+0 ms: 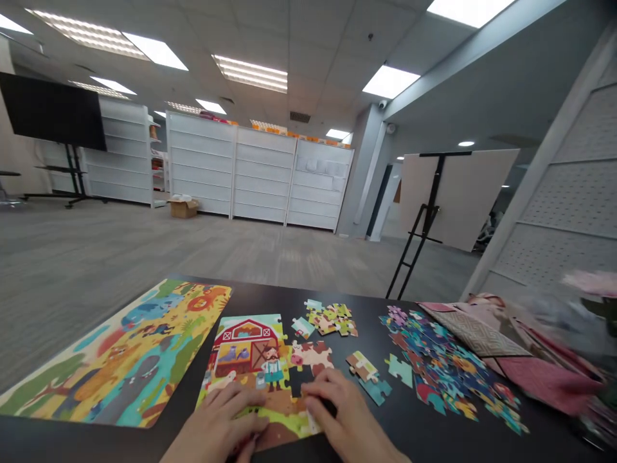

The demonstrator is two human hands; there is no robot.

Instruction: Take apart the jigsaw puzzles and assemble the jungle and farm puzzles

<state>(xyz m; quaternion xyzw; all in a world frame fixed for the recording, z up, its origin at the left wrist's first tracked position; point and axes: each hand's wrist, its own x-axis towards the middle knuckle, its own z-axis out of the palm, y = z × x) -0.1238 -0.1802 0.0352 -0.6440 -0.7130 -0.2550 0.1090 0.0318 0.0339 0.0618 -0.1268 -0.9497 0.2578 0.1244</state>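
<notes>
A partly assembled farm jigsaw puzzle (241,337) lies on the black table, showing a red barn and a farmer. My left hand (219,418) rests across its lower left part, fingers stretched over the pieces and thumb near the bottom edge. At the lower right, my right hand (344,411) has its thumb and fingers drawn together on a puzzle piece (313,424), mostly hidden under them. Just above that hand is a cow section (313,355), joined to the barn side. A dark gap (295,379) shows between the farmer and the cow.
Loose farm pieces (332,318) lie behind the puzzle, and several more (369,376) to its right. A pile of blue pieces (448,360) spreads farther right beside a pink patterned bag (530,366). On the left lies a finished animal puzzle (130,354). An easel (424,218) stands beyond the table (274,299).
</notes>
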